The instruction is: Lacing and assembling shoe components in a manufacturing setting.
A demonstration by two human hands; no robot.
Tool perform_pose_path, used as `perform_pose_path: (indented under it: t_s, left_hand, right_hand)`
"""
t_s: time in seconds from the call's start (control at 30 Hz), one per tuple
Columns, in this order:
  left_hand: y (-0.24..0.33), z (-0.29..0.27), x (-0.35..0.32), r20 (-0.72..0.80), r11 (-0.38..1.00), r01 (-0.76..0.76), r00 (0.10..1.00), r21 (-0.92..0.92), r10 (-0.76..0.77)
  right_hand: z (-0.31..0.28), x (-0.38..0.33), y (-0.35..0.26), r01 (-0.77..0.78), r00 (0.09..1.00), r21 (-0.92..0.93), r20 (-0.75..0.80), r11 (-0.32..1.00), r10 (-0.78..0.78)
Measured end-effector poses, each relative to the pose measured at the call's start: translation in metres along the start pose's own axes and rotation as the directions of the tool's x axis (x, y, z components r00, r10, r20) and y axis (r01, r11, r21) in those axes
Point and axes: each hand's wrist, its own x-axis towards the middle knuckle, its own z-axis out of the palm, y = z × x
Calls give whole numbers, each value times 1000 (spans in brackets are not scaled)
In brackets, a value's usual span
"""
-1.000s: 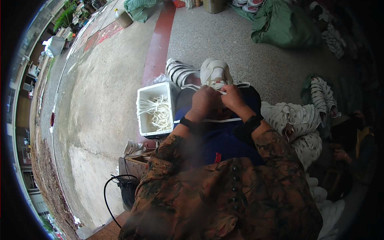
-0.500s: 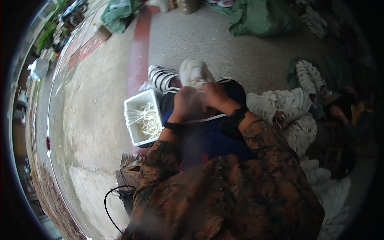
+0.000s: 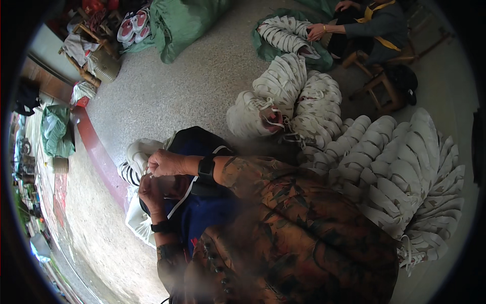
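Note:
Over my lap, my right hand [image 3: 166,163] and my left hand [image 3: 151,193] are close together, both with fingers closed in a pinch. A bit of white shoelace [image 3: 150,175] shows between the fingertips; most of it is hidden by the fingers. Just beyond my hands a white shoe [image 3: 142,153] sits near my knees, partly covered by the right hand. A dark reddish opening, perhaps of a shoe, lies below my wrists, too shaded to make out. Along the dark blue cloth on my lap runs a white strip [image 3: 183,198].
A white tub [image 3: 135,223] is at my left, mostly hidden. To my right stand bundled white shoes [image 3: 281,83] and long rows of white shoe pieces [image 3: 385,167]. A seated co-worker [image 3: 372,30] handles more shoes on a green sack [image 3: 260,45]. Another green sack [image 3: 185,25] lies ahead.
The view has swung to the right, so the co-worker and shoe rows show more fully and the tub has mostly gone behind my arm. My hands stay together at the lap.

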Motion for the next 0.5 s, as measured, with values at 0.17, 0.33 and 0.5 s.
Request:
perform_pose_path:
  t_s: [0.17,0.33,0.5]
  left_hand:
    - [51,-2,16,-7,990,-135,991,-33,135]
    - [39,0,3,23,978,40,999,-205,-36]
    - [28,9,3,-138,897,92,976,-433,-167]
  right_hand:
    - [-29,-19,-9,-185,978,628,46,756,202]
    - [-15,-16,5,-185,968,788,45,588,245]
    - [-18,-15,9,-200,905,775,-88,599,417]
